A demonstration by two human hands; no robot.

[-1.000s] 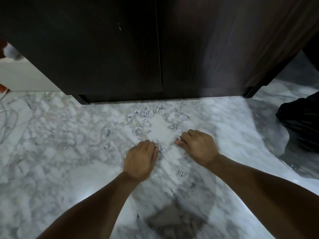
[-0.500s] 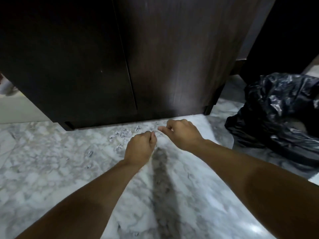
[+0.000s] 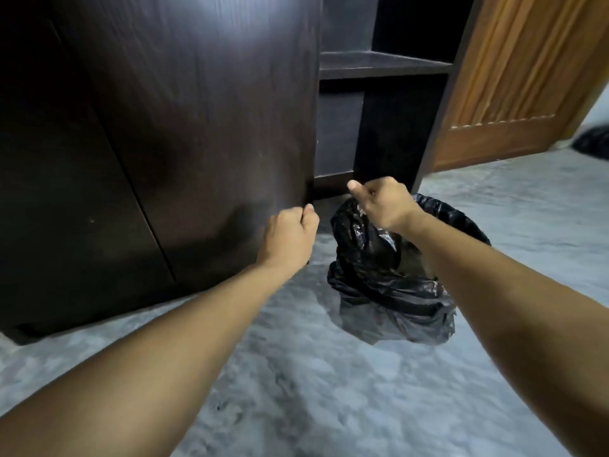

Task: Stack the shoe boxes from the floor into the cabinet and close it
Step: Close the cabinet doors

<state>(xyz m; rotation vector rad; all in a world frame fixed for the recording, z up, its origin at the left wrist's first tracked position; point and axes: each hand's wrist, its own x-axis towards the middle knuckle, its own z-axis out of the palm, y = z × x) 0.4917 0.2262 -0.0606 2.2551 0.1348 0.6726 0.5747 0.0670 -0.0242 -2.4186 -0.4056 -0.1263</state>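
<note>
No shoe boxes anywhere in view, and both cabinet [image 3: 164, 133] doors look shut, so I'd say the stacking is done and this is cleanup. Left hand [image 3: 290, 239] is a closed fist near the door's bottom corner; can't tell what's in it, if anything. Right hand [image 3: 382, 202] is curled with the thumb out, right over the open black bag [image 3: 392, 291] on the floor [image 3: 329, 374]. Next move is probably opening both fists over the bag mouth so nothing lands outside it.
</note>
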